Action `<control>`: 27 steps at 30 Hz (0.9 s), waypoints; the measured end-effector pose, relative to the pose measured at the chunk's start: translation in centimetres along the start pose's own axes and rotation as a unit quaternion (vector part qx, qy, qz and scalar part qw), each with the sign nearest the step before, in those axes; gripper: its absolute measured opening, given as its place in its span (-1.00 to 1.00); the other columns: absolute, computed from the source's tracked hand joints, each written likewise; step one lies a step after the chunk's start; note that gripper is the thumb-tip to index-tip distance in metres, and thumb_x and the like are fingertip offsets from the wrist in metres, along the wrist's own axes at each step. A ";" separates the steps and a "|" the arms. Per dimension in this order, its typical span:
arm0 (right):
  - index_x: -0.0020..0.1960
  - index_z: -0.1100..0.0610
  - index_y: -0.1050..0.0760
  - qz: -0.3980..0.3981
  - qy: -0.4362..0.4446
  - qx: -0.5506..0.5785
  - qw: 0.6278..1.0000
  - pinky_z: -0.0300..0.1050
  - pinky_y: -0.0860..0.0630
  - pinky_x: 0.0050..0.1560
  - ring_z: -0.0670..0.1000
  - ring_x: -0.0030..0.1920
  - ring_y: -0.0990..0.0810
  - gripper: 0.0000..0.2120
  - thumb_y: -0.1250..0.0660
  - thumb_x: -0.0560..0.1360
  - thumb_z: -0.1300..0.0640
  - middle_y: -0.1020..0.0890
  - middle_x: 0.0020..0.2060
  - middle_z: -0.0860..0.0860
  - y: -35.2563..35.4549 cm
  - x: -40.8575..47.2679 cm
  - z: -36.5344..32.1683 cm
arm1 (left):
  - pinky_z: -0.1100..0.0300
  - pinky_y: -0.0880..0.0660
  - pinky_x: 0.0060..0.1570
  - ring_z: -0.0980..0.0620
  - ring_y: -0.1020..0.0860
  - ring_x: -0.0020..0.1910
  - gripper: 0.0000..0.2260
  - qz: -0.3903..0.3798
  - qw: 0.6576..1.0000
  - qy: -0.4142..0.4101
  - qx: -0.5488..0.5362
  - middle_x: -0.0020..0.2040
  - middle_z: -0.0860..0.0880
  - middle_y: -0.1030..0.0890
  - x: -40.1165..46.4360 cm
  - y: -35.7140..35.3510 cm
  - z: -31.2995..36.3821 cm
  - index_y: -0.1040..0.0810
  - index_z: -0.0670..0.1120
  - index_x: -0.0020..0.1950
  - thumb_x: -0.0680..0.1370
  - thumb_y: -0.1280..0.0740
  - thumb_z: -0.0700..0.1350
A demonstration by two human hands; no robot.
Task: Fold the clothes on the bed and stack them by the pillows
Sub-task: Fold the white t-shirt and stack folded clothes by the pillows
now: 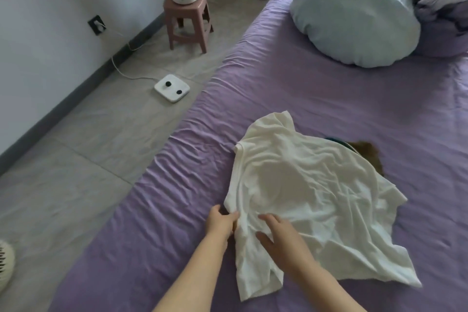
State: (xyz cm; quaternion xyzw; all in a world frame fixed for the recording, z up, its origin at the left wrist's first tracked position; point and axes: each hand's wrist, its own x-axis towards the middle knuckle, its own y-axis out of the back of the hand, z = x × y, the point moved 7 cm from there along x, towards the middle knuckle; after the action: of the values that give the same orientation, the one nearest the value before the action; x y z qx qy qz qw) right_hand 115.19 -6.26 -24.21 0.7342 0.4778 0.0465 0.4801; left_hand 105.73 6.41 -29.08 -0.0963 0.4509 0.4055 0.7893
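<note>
Head view, looking down the purple bed (291, 88), and the white T-shirt (311, 197) is spread out rumpled across the near half of it, well apart from the pale blue pillow (354, 12) up at the far end. Left hand (220, 223) is at the shirt's left edge, fingers (231, 216) pinching the fabric there. Right hand (276, 233) lies flat on the cloth just beside it, fingers (267, 218) spread and pressing down. So by my reading the folding has only just begun: the shirt is being set up, not yet folded. Something dark, teal and brown, pokes out from under the shirt's far edge (367, 152); hard to say what it is. Next move, I'd judge, calls for smoothing the wrinkles and bringing that left side over toward the middle, the flat hand anchoring the crease. Nothing folded shows by the pillow so far.
</note>
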 end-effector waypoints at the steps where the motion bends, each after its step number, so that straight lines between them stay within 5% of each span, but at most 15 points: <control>1: 0.43 -0.01 -0.27 0.009 -0.003 0.035 0.999 -0.30 -0.27 0.23 -0.07 0.33 -0.36 -0.53 -0.22 0.56 -0.07 -0.41 0.33 -0.11 0.1 0.1 -0.2 | 0.30 -0.44 -0.43 0.13 -0.54 -0.39 -0.90 -0.036 0.999 -0.007 -0.029 -0.23 -0.08 -0.62 -0.9 -0.5 0.4 -0.54 -0.19 0.02 0.52 -0.35 -0.25; 3: 0.45 0.00 -0.24 0.023 -0.025 0.140 0.990 -0.33 -0.24 0.24 -0.15 0.33 -0.34 -0.46 -0.29 0.53 -0.06 -0.39 0.29 -0.16 0.6 -0.2 -0.7 | 0.37 -0.45 -0.40 0.16 -0.56 -0.37 -0.93 -0.094 0.993 -0.039 -0.067 -0.29 -0.03 -0.64 -3.4 -1.4 1.9 -0.60 -0.19 -0.04 0.53 -0.33 -0.29; 5: 0.46 0.02 -0.21 0.025 -0.046 0.261 0.964 -0.26 -0.26 0.32 -0.19 0.33 -0.33 -0.40 -0.35 0.50 0.01 -0.35 0.30 -0.19 1.4 -0.7 -1.2 | 0.32 -0.53 -0.20 0.06 -0.63 -0.16 -0.86 -0.146 0.981 -0.070 -0.110 -0.10 -0.10 -0.68 -6.3 -2.3 3.8 -0.61 -0.21 0.07 0.55 -0.30 -0.30; 8: 0.41 0.05 -0.31 0.060 -0.051 0.362 0.929 -0.12 -0.45 0.25 -0.11 0.24 -0.49 -0.48 -0.37 0.49 0.18 -0.49 0.27 -0.13 4.1 -2.2 -2.0 | 0.36 -0.50 -0.33 0.10 -0.64 -0.24 -0.83 -0.193 0.966 -0.119 -0.122 -0.08 -0.13 -0.66 -10.6 -3.5 6.5 -0.58 -0.24 0.12 0.57 -0.26 -0.32; 12: -0.02 -0.12 -0.56 0.161 -0.048 0.371 0.913 -0.33 -0.49 -0.13 -0.13 -0.10 -0.62 -0.70 -0.28 0.52 0.29 -0.67 -0.15 -0.12 10.8 -5.7 -2.1 | 0.41 -0.45 -0.32 0.27 -0.59 -0.31 -0.88 -0.155 0.962 -0.215 -0.062 -0.18 0.03 -0.65 -15.8 -4.2 10.1 -0.63 -0.19 0.02 0.51 -0.37 -0.27; 16: -0.13 -0.05 -0.62 0.165 -0.018 0.370 0.914 -0.16 -0.48 -0.20 -0.01 -0.21 -0.58 -0.84 -0.29 0.55 0.10 -0.66 -0.25 -0.03 18.3 -9.9 -2.7 | 0.20 -0.39 0.20 0.16 -0.43 0.16 -0.87 -0.035 0.919 -0.378 0.108 0.12 0.08 -0.50 -21.1 -4.5 14.2 -0.62 -0.07 -0.06 0.44 -0.47 -0.09; 18: -0.13 -0.01 -0.64 0.164 0.006 0.363 0.917 0.00 -0.52 -0.15 0.08 -0.17 -0.60 -0.81 -0.30 0.51 -0.05 -0.67 -0.22 0.04 22.3 -12.5 -3.6 | 0.22 -0.32 0.27 0.17 -0.38 0.24 -0.86 -0.044 0.885 -0.438 0.152 0.21 0.10 -0.48 -24.4 -5.4 16.1 -0.58 0.02 -0.08 0.45 -0.45 0.03; 23: -0.14 -0.06 -0.64 0.209 0.053 0.384 0.898 -0.16 -0.54 -0.14 -0.02 -0.15 -0.62 -0.95 -0.40 0.46 0.04 -0.67 -0.16 0.01 31.2 -19.1 -4.4 | 0.37 -0.45 -0.19 0.30 -0.52 -0.21 -0.90 -0.109 0.846 -0.506 0.124 -0.19 0.16 -0.55 -33.9 -7.8 19.7 -0.42 0.12 -0.09 0.54 -0.34 0.02; 27: -0.21 0.01 -0.66 0.241 0.081 0.375 0.891 -0.30 -0.47 -0.36 -0.14 -0.35 -0.56 -0.88 -0.38 0.48 0.13 -0.66 -0.35 -0.07 36.1 -24.4 -4.4 | 0.28 -0.40 -0.25 0.28 -0.43 -0.39 -0.72 -0.126 0.825 -0.543 0.089 -0.30 0.12 -0.44 -41.3 -9.8 21.0 -0.38 0.02 0.13 0.51 -0.39 -0.01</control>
State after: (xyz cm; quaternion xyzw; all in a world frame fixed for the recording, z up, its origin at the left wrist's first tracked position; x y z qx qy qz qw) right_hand 123.45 -24.58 14.76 0.9461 0.3051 0.0372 0.1026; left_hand 115.22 -12.03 13.53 0.1546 -0.0328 0.2468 0.9561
